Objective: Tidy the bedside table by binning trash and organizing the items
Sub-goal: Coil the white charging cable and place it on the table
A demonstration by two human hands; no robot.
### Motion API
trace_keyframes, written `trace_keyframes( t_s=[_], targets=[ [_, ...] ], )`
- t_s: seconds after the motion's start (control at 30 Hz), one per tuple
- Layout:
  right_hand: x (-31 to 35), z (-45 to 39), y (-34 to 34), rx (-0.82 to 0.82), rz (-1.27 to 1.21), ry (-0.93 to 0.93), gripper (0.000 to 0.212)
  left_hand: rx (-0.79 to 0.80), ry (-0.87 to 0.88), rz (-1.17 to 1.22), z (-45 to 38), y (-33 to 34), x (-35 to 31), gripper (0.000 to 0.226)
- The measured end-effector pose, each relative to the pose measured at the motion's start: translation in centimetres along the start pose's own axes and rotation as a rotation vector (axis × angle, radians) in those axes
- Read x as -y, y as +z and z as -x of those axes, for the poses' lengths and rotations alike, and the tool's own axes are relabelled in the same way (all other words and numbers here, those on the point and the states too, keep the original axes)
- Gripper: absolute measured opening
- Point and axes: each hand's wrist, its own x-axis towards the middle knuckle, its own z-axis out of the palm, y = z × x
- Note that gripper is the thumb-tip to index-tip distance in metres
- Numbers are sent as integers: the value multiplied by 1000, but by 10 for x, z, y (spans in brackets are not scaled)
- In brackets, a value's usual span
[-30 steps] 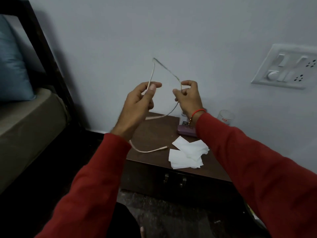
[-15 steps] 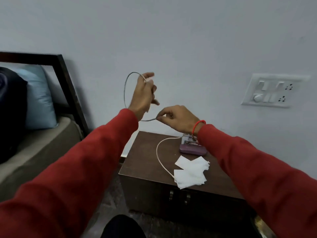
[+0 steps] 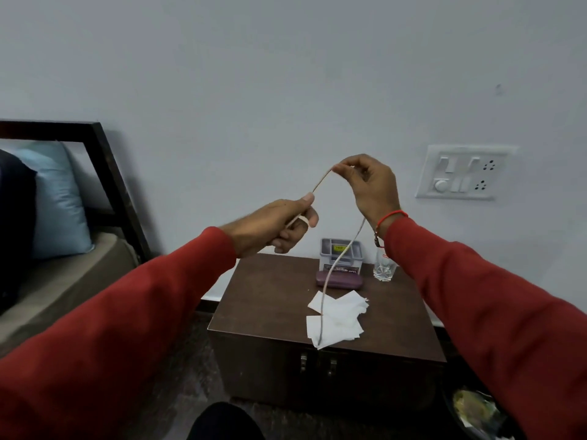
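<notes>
Loop's gone since half a second ago — now the cable (image 3: 322, 177) runs taut mid-frame between the left hand (image 3: 279, 227), fist gripping one end, and the right hand (image 3: 370, 185) pinching it higher. Its tail dangles onto the tissues (image 3: 340, 315). Light and floppy, so I'd coil it near the ends. Purple case (image 3: 339, 282), organizer (image 3: 341, 254) and glass (image 3: 384, 269) crowd the bedside table (image 3: 263, 300) behind.
</notes>
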Motion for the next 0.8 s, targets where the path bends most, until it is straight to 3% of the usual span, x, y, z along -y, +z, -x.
trace_keyframes(
  t_s=[0.07, 0.13, 0.23, 0.33, 0.43, 0.53, 0.6, 0.67, 0.73, 0.8],
  targets=[
    [-4, -2, -1, -64, -28, 53, 18, -21, 47, 73, 2, 4, -4, 39],
    [-10, 0, 2, -27, 53, 81, 20, -26, 103, 225, 3, 5, -8, 29],
    [-13, 14, 13, 305, 224, 92, 28, -44, 169, 512, 1, 4, -22, 25],
    [-2, 40, 28, 677, 187, 172, 34, -10, 166, 843, -5, -3, -40, 29],
    [10, 53, 42, 783, 117, 206, 36, 55, 155, 1108, -12, -8, -42, 34],
    [15, 55, 46, 808, 132, 205, 25, 55, 207, 1179, -14, -4, -37, 34],
    [15, 57, 43, 866, 244, 145, 22, -87, 276, 1103, -20, -1, -39, 31],
    [13, 59, 39, 926, 302, 101, 24, -343, 347, 850, -28, -5, -38, 25],
    [14, 60, 35, 891, 276, 55, 23, -601, 416, 342, -33, -13, -33, 12],
    [15, 54, 31, 716, 223, -5, 21, -667, 384, -201, -34, -16, -24, 13]
  ],
)
